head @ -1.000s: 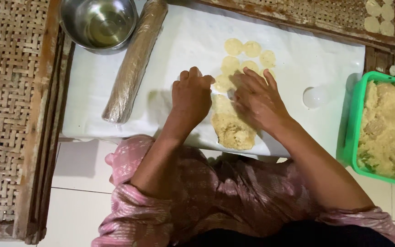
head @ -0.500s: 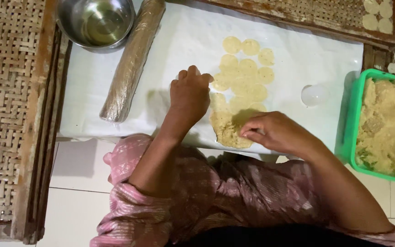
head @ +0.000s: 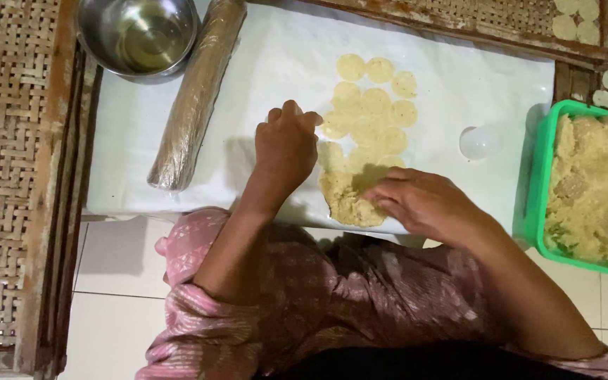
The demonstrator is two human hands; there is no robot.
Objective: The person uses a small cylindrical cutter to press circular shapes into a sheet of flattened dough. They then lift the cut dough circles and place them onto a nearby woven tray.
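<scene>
Pressing down, the left hand [head: 286,144] lies knuckles-up, its grip loosely curled on the white surface [head: 459,91] and holding nothing. The right hand [head: 423,204] reaches in low, fingers [head: 381,193] nearly flat on the dough sheet [head: 346,200], whether pinching it I cannot tell. Beyond both grips sit cut dough rounds [head: 371,105]. Left of the left grip rest a wrapped roll [head: 195,95] and a steel bowl [head: 138,35]; right of the right grip, a green tub [head: 540,169]. White floor tiles [head: 117,274] lie below.
</scene>
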